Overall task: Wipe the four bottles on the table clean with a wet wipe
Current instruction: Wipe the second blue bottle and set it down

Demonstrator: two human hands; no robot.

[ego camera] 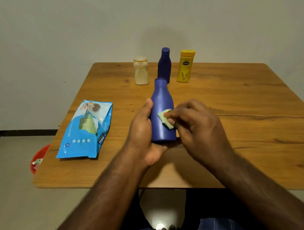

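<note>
Wooden table [239, 106]: wipes pack [85, 129] lies flat on its left side. Left hand [143, 134] wraps the near blue bottle [163, 113] above the table's middle. Right hand [196, 123] pinches a green wipe [163, 118] against it. Back row: second blue bottle [164, 63], yellow bottle [185, 66], cream bottle [141, 70].

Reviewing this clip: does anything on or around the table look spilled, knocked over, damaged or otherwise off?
Nothing stands out. The cream bottle, dark blue bottle and yellow bottle stand upright at the far edge. The left hand grips the blue bottle while the right hand pinches a green wipe against it. The wipe pack lies flat, no spills.
</note>
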